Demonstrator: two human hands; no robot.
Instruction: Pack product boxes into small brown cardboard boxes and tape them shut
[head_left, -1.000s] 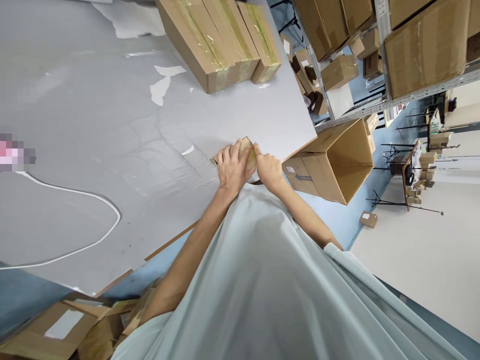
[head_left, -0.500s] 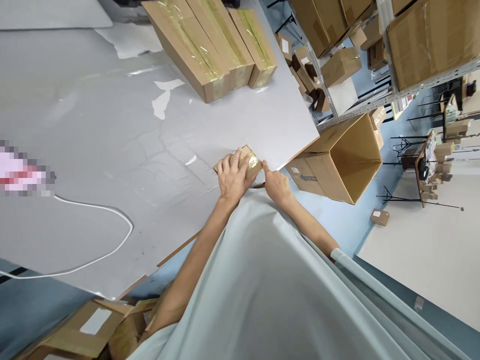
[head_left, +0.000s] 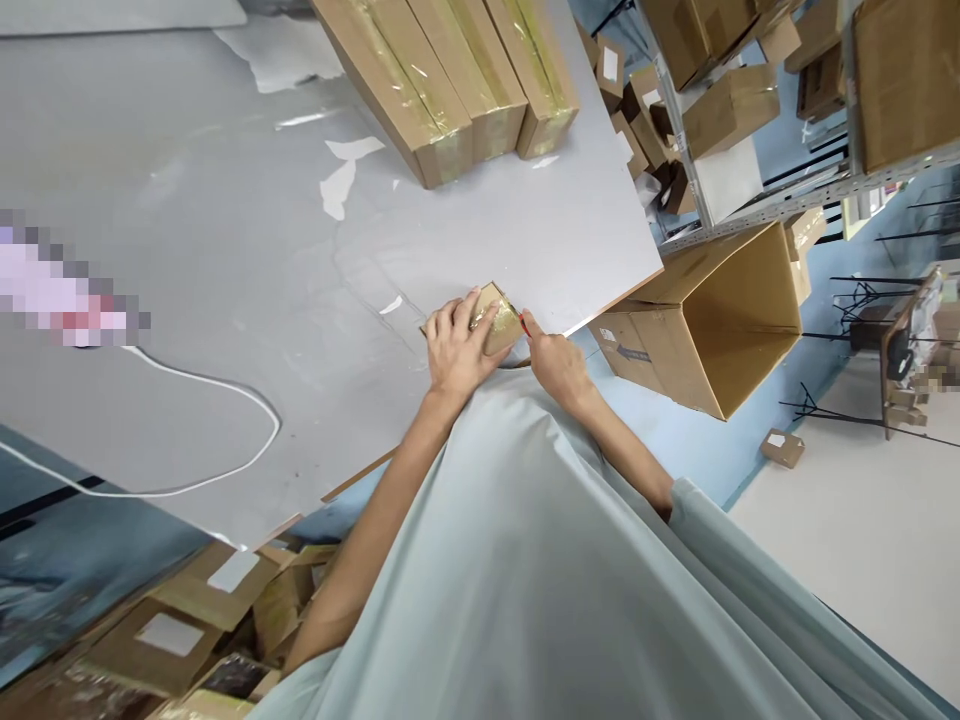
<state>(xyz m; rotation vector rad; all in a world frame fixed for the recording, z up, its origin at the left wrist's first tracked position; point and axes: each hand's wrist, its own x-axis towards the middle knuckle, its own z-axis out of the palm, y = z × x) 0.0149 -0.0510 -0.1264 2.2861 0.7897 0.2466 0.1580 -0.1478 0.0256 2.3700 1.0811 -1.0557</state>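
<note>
A small cardboard box with shiny clear tape across its face is on the grey table, close to the front edge and my body. My left hand lies over the box with fingers spread, holding it down and hiding its left part. At the box's right edge, my right hand is closed with the index finger stretched forward. It grips a slim red tool that looks like a utility knife, mostly hidden by the fingers. The tool's tip meets the box's right edge.
Three long taped cartons lie at the table's back. A large open carton stands right of the table. White cable runs across the left side. Torn white scraps stick to the tabletop. Shelving with boxes is at the upper right.
The camera view has turned slightly, shifting the surroundings. My right hand has shifted slightly at the box's right edge, and more of the red tool shows. My left hand stays on the box.
</note>
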